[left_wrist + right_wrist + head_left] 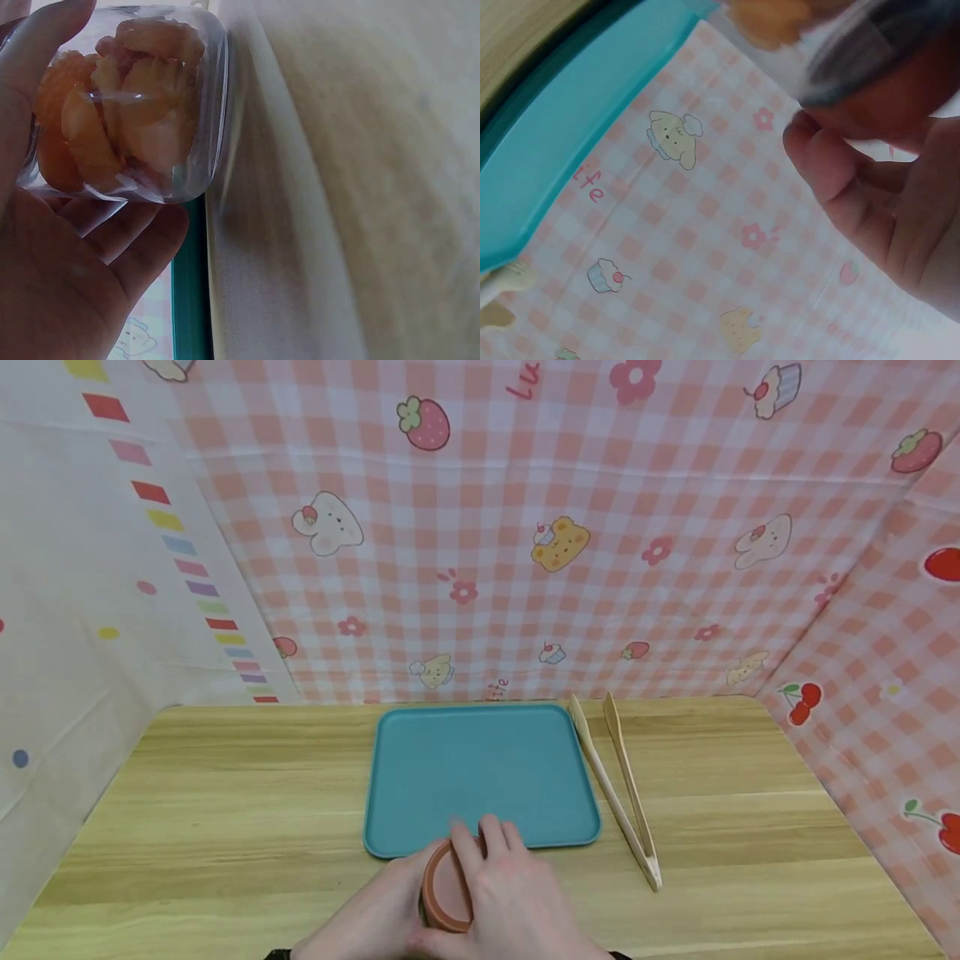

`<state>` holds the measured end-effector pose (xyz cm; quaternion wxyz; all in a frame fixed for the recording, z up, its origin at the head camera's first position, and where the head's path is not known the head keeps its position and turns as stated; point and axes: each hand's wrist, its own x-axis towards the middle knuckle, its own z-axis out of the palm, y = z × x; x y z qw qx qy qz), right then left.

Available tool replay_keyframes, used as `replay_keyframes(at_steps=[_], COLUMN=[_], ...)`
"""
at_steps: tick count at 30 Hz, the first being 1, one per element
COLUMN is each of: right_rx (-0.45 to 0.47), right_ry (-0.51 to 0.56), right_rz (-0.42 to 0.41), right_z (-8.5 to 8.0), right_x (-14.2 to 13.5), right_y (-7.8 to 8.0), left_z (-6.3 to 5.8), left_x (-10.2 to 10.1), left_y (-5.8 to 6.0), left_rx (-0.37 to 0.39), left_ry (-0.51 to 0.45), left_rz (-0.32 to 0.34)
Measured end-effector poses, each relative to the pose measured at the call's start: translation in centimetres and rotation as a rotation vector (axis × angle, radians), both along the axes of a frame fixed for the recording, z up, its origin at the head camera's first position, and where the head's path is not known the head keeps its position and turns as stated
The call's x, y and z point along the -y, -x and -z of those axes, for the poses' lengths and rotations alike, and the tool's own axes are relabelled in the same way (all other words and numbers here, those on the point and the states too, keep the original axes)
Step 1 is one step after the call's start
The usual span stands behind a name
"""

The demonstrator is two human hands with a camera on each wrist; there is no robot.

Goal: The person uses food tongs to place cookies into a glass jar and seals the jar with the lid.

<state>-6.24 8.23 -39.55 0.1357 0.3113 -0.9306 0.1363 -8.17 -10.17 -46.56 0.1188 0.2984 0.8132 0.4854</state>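
Observation:
A clear plastic jar (135, 105) holds orange-brown chunks that look like dried fruit. My left hand (386, 893) grips it round the side, thumb and fingers on opposite walls in the left wrist view. On top is a round reddish-brown lid (447, 893), which my right hand (517, 893) grips from above by its rim. In the right wrist view the lid (907, 90) is blurred, with a dark band between it and the jar; whether it is loose cannot be told. Both hands are just in front of a blue-green tray (480, 777).
Wooden tongs (637, 806) lie spread on the wooden table (225, 810), right of the tray. A pink checked cloth (465, 527) hangs behind the table, and printed cloth closes off both sides.

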Motion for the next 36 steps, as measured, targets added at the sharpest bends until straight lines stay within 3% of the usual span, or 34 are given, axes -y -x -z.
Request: replay_keyframes(at_steps=[3,8,12,17,28,34,36], right_rx=[0.018,0.077,0.179,0.24,0.259,0.2,0.19], right_ry=[0.011,0.0,-0.009,-0.018,-0.006,0.01,0.008], right_rz=[-0.11,-0.397,-0.492,-0.52,-0.525,-0.4,-0.324], right_z=[-1.2,-2.5,-2.2,-1.4,-0.9,-0.9,-0.9], right_x=[-1.1,-3.1,-3.7,-3.9,-3.6,-2.7,-2.3], right_y=[0.4,1.5,2.3,3.3,3.7,2.7,2.1], left_z=[0.0,-0.2,-0.2,-0.3,-0.3,0.0,0.0], left_x=[-0.1,-0.2,-0.2,-0.3,-0.3,-0.2,-0.2], left_y=[-0.1,-0.2,-0.3,-0.4,-0.3,-0.3,-0.3], left_rx=[-0.011,-0.019,-0.02,-0.02,-0.001,-0.026,0.015], left_ry=[-0.006,-0.028,-0.029,-0.033,-0.014,-0.016,-0.03], left_rz=[-0.003,0.005,0.001,-0.002,-0.012,0.004,0.009])
